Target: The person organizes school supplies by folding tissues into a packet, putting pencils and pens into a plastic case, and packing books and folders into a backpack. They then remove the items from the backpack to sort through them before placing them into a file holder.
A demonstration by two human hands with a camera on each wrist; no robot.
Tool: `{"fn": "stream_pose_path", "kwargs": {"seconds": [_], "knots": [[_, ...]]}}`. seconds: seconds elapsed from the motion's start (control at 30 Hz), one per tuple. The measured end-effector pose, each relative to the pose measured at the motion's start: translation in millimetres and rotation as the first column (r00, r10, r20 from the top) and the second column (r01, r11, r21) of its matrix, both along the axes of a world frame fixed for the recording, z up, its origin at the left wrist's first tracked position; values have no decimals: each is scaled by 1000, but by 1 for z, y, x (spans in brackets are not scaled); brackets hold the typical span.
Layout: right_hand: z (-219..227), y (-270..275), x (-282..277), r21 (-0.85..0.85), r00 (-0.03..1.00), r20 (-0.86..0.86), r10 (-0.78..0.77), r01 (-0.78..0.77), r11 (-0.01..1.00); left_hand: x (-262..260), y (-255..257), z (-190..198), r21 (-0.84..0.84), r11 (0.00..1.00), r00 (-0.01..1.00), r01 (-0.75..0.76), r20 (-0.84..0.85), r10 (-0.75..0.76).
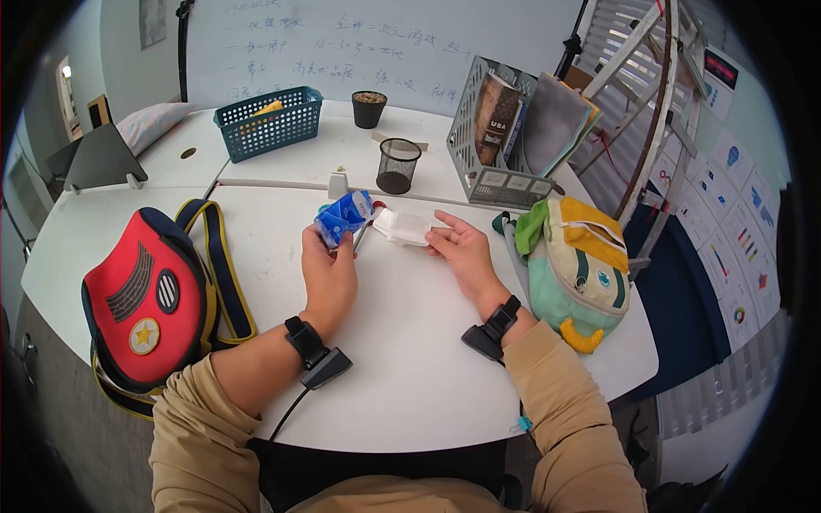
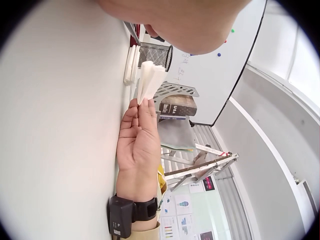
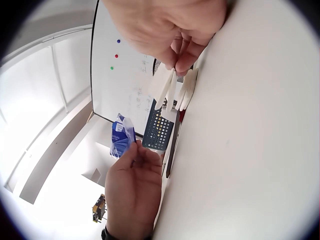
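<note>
A blue plastic packet [image 1: 344, 215] is gripped in the left hand [image 1: 330, 278], above the middle of the white table. The right wrist view shows the packet [image 3: 121, 137] crumpled, with a clear torn-looking edge, between the thumb and fingers of the left hand [image 3: 134, 190]. The right hand [image 1: 466, 256] pinches folded white tissues [image 1: 410, 227] by one edge. In the left wrist view these tissues [image 2: 151, 80] fan out above the fingertips of the right hand [image 2: 137, 142]. More folded white tissues [image 3: 187, 90] lie on the table beside them.
A red bag [image 1: 145, 299] lies at left, a green and yellow bag [image 1: 581, 265] at right. Behind the hands stand a mesh cup [image 1: 397, 168], a small pot [image 1: 369, 109], a teal basket [image 1: 269, 128] and a grey file holder [image 1: 500, 184] with books.
</note>
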State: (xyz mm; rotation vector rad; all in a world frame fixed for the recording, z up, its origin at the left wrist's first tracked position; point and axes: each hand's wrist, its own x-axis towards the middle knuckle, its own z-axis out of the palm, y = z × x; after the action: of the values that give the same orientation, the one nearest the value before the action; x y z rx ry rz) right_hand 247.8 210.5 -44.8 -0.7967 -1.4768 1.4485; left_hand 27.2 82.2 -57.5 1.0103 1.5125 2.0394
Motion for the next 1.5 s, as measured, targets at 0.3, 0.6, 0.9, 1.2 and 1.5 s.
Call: {"fn": "stream_pose_path", "kwargs": {"seconds": [0.3,0.6,0.9,1.2,1.5], "knots": [[-5,9,3,-40,997,-78,0,-3,999,-1,1,-3,0,1000,1000,5,-18,-5],[-1,-1,-4,58,996,79,-32,27,998,-1,0,-3,1,1000,1000,20,-14,-20],[1,2,2,89,937,300,177,-212,973,-3,4,-9,9,1000,1000,23,4,-23],[-6,16,-11,411,894,424,-148,-44,911,-2,4,-7,13,999,999,39,-8,-39],[-4,30,-22,426,861,487,-146,-88,900,0,6,-8,26,999,1000,25,15,-26]]}}
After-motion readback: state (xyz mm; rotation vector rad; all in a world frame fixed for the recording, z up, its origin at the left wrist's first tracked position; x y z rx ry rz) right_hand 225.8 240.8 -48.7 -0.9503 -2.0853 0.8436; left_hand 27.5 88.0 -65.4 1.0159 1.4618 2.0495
